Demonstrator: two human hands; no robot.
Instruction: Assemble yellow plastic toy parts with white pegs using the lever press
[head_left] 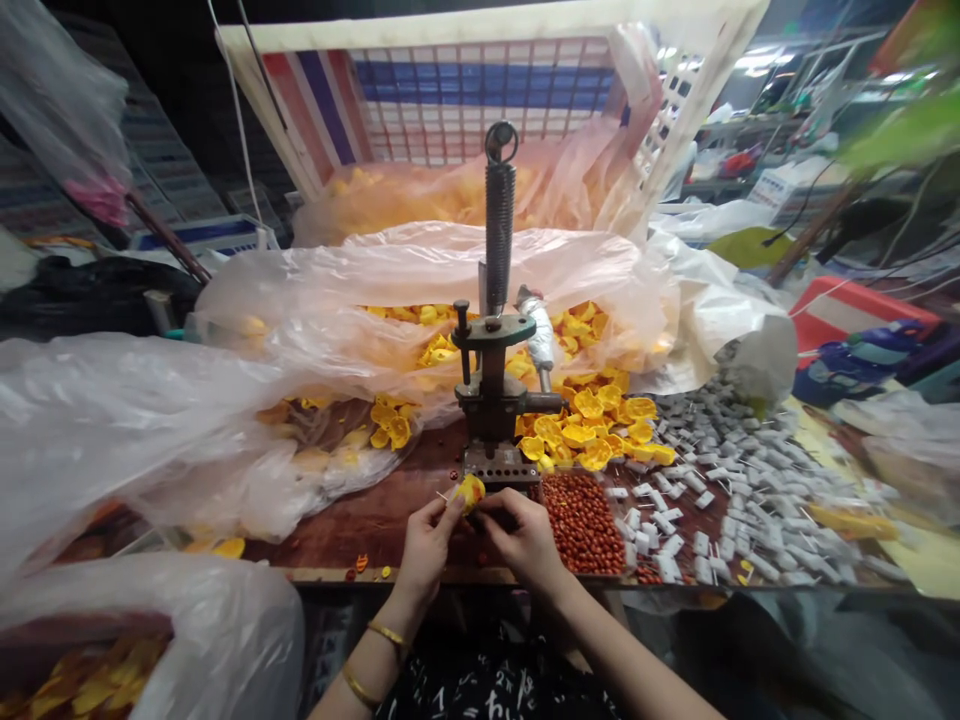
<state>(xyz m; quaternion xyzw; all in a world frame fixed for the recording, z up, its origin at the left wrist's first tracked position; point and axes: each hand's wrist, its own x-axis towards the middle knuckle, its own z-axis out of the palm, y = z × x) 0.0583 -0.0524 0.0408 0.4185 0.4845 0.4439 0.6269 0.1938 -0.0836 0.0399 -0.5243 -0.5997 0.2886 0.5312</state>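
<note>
My left hand (429,545) pinches a small yellow plastic piece (471,492) with orange-red marks, just in front of the hand press. A thin pale pin sticks out on its left side. Close against the piece, my right hand (523,540) has its fingers bent together; what they hold is hidden. Behind both hands stands the dark metal hand press (491,400), with a tall spring on top and a row of holes in its base. To the right of my right hand is a shallow tray of small red-brown beads (583,525).
Yellow plastic shells (592,425) are heaped right of the press. Many grey-white blocks with metal pins (757,490) cover the right side. Plastic bags (300,300) of yellow parts lie left and behind, before a white plastic crate (487,35). Another bag (225,600) stands lower left.
</note>
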